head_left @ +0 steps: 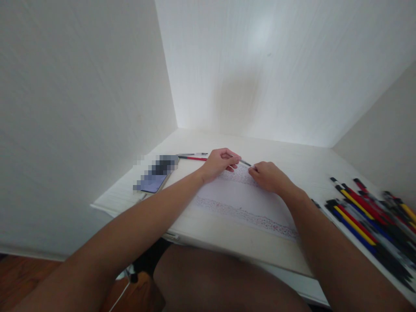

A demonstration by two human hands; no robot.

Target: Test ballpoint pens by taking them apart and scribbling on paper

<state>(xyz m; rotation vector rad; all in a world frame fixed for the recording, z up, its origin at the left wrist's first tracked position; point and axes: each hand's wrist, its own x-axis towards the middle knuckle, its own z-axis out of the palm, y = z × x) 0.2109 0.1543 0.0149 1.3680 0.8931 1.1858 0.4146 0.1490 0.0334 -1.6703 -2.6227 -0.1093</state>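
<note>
Over the upper part of a white sheet of paper (pixel 234 195), both hands hold a thin, dark pen (pixel 244 163) between them. My left hand (pixel 222 164) pinches its left end, with the other fingers curled. Around the right end, the fingers of my right hand (pixel 268 175) are closed and hide that part of it. Bands of small dark and reddish marks run along the sheet's top and near edge. A red and black pen (pixel 193 158) lies by my left wrist, and a clear pen (pixel 195 154) lies just behind it.
A phone (pixel 154 182), partly blurred out, lies on the left of the white desk (pixel 302 162). Several red, yellow, blue, black and clear pens (pixel 360 216) are heaped at the right. White walls (pixel 201 65) enclose the desk, and a white cable (pixel 120 297) hangs below.
</note>
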